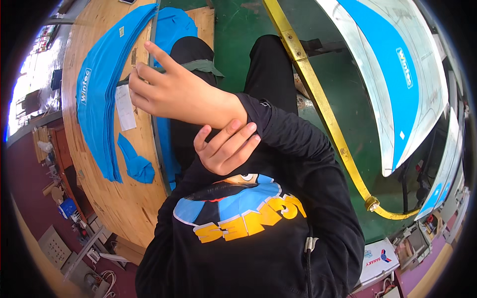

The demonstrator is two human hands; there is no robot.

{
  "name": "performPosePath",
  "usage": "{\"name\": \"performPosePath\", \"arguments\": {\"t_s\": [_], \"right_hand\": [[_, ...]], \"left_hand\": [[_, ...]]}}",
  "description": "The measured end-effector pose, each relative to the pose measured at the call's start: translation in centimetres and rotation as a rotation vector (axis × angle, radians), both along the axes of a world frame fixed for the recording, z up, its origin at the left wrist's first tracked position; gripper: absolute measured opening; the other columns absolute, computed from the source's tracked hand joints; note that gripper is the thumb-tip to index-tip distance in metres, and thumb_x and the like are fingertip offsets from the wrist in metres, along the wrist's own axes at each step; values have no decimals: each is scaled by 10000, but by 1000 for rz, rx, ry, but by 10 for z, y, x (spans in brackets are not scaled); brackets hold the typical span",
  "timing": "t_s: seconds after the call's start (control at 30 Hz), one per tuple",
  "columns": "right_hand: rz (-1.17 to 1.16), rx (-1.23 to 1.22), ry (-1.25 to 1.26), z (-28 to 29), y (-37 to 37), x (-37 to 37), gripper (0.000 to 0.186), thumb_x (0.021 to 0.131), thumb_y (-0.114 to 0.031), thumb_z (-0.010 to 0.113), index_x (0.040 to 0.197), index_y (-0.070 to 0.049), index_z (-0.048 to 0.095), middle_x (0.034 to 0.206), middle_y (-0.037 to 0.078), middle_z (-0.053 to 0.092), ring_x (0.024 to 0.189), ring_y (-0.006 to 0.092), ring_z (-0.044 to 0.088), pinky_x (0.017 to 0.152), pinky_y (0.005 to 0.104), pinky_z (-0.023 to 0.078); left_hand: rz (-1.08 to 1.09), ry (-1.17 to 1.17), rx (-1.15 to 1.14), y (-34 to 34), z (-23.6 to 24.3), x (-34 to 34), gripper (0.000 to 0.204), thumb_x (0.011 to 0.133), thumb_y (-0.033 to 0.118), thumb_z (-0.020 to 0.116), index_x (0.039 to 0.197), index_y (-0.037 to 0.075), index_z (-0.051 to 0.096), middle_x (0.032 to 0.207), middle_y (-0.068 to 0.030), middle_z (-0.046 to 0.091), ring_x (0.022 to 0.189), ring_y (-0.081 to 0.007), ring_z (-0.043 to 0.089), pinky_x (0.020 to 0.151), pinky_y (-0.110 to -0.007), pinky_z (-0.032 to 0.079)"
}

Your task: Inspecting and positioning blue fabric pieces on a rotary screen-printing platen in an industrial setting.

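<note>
A stack (99, 99) of blue, curved cloth pieces was laid on the wooden bench (104, 203), its layered inner edges turned toward the worker's body. White lettering was carried on its top piece, and a small pale label was fixed near its upper end. The right hand (184, 97) was held out toward the stack, its fingers partly spread and the index finger stretched furthest; nothing was seen gripped in it, and whether the stack was touched could not be told. Further from the stack, the left hand (226, 151) was laid against the right wrist, its fingers bent; with its thumb hidden, it could not be told whether the wrist was clamped or merely touched. A white paper (125, 111) was placed just beside the stack's inner edge, and a crumpled blue scrap (139, 169) was left near its lower end. More blue cloth (174, 25) was seen to the right of the stack's upper end. A black hoodie (238, 263) with a coloured print was worn, to the lower right of the stack. Well to the stack's right, the green floor (243, 25) was crossed by a yellow bar (321, 99); beyond that, a white panel (422, 99) with a blue band was set.
</note>
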State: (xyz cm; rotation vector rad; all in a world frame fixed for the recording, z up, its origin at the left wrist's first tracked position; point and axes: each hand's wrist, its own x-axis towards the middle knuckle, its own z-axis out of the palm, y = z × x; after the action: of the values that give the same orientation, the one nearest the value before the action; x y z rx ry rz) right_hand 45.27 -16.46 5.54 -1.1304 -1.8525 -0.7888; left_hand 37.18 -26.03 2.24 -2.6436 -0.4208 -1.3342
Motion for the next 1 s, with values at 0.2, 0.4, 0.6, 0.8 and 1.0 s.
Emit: {"name": "performPosePath", "arguments": {"t_s": [0.2, 0.4, 0.6, 0.8, 1.0], "right_hand": [[20, -131, 55, 3, -3, 19, 82, 725, -176, 643, 787, -138, 605, 878, -1, 555, 935, 154, 559, 1065, 543, 354], [-135, -175, 71, -4, -10, 76, 136, 743, -177, 652, 864, -140, 603, 918, 14, 559, 953, 176, 556, 1041, 515, 366], [-200, -421, 611, -30, -57, 160, 299, 788, -116, 682, 1080, -127, 614, 1102, 71, 585, 1045, 268, 561, 926, 395, 427], [-367, -324, 1073, -15, -172, 217, 159, 846, -13, 595, 994, -25, 650, 982, 133, 641, 933, 296, 611, 803, 364, 476], [-1264, -235, 733, -30, -310, 278, 172, 880, -75, 586, 1029, -10, 644, 908, 132, 604, 852, 295, 579, 781, 383, 450]], "left_hand": [[-120, 31, -14, 1, 1, 7, 98, 792, 192, 688, 884, 225, 701, 905, 83, 681, 962, -103, 613, 1019, -356, 322], [-9, -109, -586, 13, 19, 44, 138, 715, 62, 667, 815, 158, 656, 839, 42, 651, 813, -190, 519, 850, -320, 342], [-155, -2, -728, 27, 22, 107, 145, 719, 24, 663, 830, 118, 658, 812, 16, 641, 881, -212, 524, 844, -334, 361], [-434, -16, -485, 98, 21, 215, 176, 752, 53, 662, 919, 107, 640, 904, -20, 622, 896, -245, 560, 813, -360, 396], [-360, 92, -284, 220, -24, 362, 302, 839, 152, 609, 1121, 47, 606, 1186, -120, 576, 1092, -324, 542, 939, -409, 413]]}}
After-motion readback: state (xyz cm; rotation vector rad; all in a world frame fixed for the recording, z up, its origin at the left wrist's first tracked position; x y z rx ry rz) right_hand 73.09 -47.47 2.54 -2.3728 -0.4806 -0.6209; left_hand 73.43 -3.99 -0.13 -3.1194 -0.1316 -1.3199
